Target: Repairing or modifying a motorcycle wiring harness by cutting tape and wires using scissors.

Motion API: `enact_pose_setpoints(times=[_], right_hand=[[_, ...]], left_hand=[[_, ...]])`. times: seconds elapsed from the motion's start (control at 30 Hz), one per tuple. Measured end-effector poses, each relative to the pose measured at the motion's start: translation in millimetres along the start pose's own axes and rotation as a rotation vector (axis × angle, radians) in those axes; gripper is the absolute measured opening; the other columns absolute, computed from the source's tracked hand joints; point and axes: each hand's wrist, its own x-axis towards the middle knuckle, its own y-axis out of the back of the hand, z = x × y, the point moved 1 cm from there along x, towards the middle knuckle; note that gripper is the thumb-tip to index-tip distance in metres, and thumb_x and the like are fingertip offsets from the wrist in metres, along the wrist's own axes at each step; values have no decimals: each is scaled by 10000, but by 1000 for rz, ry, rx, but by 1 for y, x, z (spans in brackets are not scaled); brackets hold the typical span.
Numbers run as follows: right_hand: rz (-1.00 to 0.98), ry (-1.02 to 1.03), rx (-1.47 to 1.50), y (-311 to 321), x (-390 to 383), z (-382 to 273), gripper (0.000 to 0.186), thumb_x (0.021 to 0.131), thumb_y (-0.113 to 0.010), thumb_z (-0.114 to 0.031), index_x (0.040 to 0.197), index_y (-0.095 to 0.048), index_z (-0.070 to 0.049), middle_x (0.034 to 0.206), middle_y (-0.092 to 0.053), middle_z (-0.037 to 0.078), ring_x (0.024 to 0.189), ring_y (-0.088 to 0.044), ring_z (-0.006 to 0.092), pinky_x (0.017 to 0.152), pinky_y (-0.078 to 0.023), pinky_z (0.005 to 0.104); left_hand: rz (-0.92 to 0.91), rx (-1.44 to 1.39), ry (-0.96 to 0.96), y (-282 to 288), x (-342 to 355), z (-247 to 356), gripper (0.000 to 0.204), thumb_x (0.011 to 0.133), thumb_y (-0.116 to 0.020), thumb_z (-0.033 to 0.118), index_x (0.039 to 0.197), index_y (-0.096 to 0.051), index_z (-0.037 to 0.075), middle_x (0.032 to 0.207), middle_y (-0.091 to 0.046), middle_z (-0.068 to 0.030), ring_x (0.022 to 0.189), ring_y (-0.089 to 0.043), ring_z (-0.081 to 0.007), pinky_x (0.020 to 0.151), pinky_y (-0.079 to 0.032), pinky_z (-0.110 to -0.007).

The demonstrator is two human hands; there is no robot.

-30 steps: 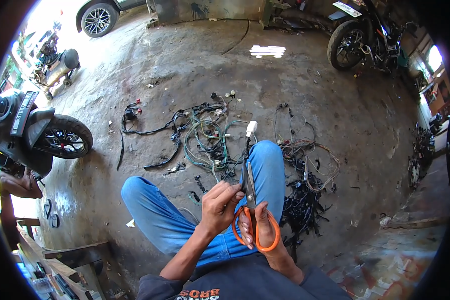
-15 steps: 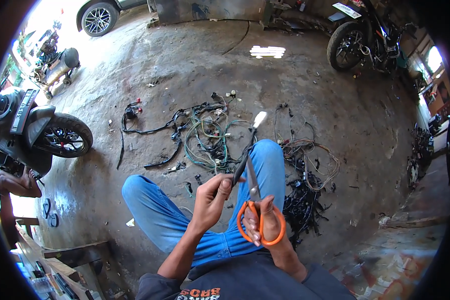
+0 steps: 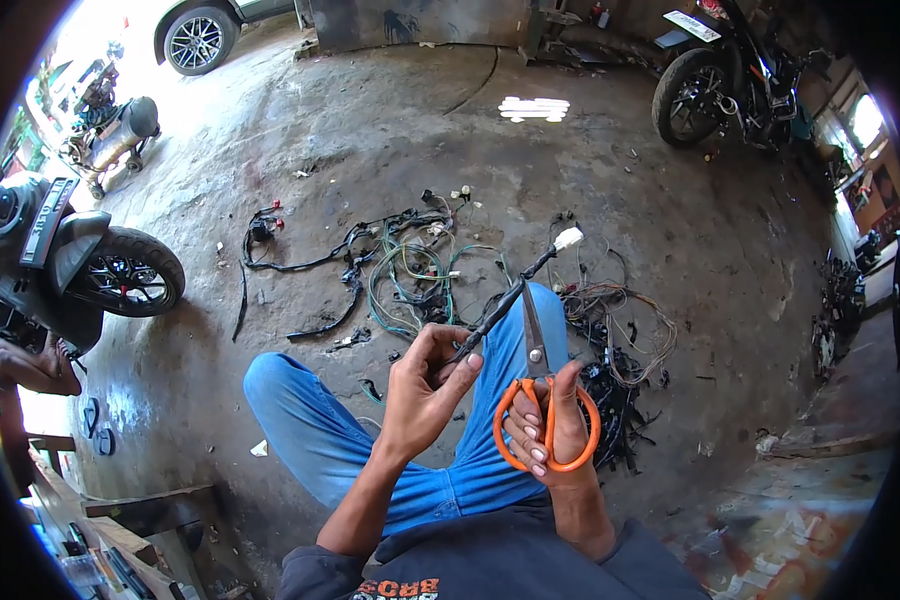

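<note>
A black taped cable [image 3: 492,317] is in my left hand [image 3: 420,400], pinched at its lower end, and angles up to a white connector [image 3: 567,238]. My right hand [image 3: 558,435] grips scissors with orange handles [image 3: 590,425], their fingers and thumb in the loops. The steel blades [image 3: 533,335] point upward alongside the cable, their tips at it below the connector. Beyond my bent blue-jeaned knees [image 3: 285,375] lie tangled loops of green and pale wires [image 3: 405,275]. A dark heap of harness pieces [image 3: 625,400] lies to the right of my right knee.
A motorcycle [image 3: 50,250] stands at left near another person's bare limb [image 3: 32,368] and a pair of sandals [image 3: 105,440]. A compressor [image 3: 120,135], a car wheel [image 3: 198,45] and another motorcycle [image 3: 700,95] stand farther back. A wooden bench [image 3: 150,510] is at lower left.
Both hands have shifted up and to the right. The cable has swung from nearly upright to a rightward slant, carrying the white connector right, and the scissors have moved along with it.
</note>
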Motion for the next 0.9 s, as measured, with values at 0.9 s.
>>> enact_pose_setpoints(times=[0.9], right_hand=[[-237,-242,703,-10,8,-6,746,894,-467,-766,646,-425,-63,597,-471,42,363,-564,113,295,-525,247]], left_hand=[[-29,-668,230,-2,8,-2,260,1019,-561,258,980,-587,2,638,-314,81,547,-285,-33,507,-229,-226]])
